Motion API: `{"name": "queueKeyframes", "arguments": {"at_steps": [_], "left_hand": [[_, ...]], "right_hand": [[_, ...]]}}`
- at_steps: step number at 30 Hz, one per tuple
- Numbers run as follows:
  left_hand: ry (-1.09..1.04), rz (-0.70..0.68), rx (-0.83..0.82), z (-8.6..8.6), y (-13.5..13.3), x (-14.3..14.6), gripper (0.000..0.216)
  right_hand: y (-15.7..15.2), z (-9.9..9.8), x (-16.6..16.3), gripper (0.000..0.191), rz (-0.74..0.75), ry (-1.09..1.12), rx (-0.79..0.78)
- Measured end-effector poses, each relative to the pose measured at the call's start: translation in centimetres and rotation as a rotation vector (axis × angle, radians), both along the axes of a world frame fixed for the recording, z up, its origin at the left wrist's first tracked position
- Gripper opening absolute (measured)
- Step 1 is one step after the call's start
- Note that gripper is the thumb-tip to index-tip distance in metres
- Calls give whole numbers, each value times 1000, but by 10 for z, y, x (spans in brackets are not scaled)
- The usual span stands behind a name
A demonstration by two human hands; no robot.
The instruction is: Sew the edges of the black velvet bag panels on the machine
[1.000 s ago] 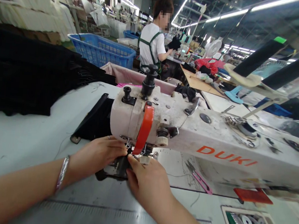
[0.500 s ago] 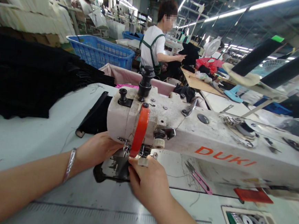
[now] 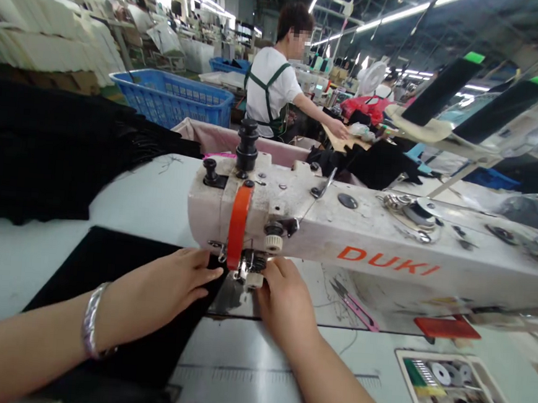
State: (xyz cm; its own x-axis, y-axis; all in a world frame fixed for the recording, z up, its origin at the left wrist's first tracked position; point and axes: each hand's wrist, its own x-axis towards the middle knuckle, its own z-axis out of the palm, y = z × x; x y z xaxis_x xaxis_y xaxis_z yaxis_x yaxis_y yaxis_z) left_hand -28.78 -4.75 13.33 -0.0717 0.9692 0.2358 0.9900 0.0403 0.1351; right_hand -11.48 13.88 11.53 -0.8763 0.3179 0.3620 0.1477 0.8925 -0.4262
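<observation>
My left hand (image 3: 159,295) lies on a flat piece of black cloth (image 3: 121,246), its fingers stretched out and a silver bracelet on the wrist. The cloth's right end reaches the needle area of a white sewing machine (image 3: 313,230). My right hand (image 3: 291,306) is just right of the presser foot (image 3: 244,274), fingers curled and pressed together. Its fingertips are partly hidden by the machine parts, so what they hold, if anything, does not show. An orange guard (image 3: 238,227) hangs in front of the machine head.
A pile of black cloth (image 3: 31,152) lies at the left. Pink-handled thread snips (image 3: 356,304) and a red block (image 3: 448,328) sit under the machine arm. A tray (image 3: 461,390) holds bobbins. Beyond are a blue basket (image 3: 170,97) and a co-worker (image 3: 269,83).
The black cloth, earlier bunched behind the machine head, now lies spread toward me at the left. My left hand is on top of it. The co-worker's arm has reached out over black cloth.
</observation>
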Motion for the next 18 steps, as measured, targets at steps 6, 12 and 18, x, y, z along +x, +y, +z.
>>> {"name": "queueKeyframes", "arguments": {"at_steps": [6,12,18], "left_hand": [[39,-19,47,-18,-13,20,43],[-85,4,100,-31,-17,21,42],[-19,-22,48,-26,-3,0,40]], "right_hand": [[-2,-5,3,15,175,41,128],[-11,-8,14,23,397,76,199],[-17,-10,10,30,367,46,183]]}}
